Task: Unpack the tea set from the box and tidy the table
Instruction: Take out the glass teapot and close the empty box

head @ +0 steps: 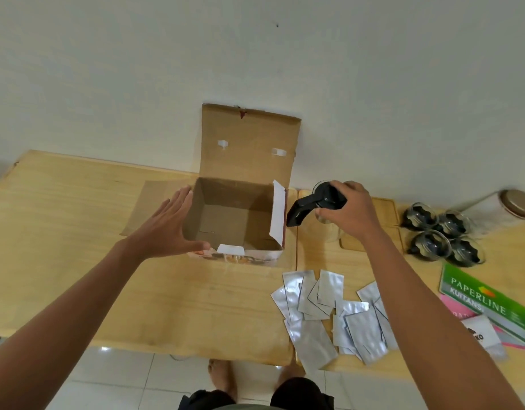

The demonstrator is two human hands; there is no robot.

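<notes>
An open cardboard box (pixel 234 214) stands on the wooden table (pixel 77 232), its lid flap upright against the wall and its inside bare. My left hand (pixel 169 226) is flat and open against the box's left wall. My right hand (pixel 350 211) grips the top of a glass teapot (pixel 320 202) with a black lid and handle, over a wooden tray (pixel 385 223) right of the box. Several small glass cups with black holders (pixel 441 238) stand in a cluster further right.
Several silver foil sachets (pixel 329 312) lie scattered near the table's front edge. A green Paperline receipt book (pixel 486 300) with pink and white papers lies at the right edge. A glass jar with a golden lid (pixel 515 205) lies at the back right. My feet show on the tiled floor below.
</notes>
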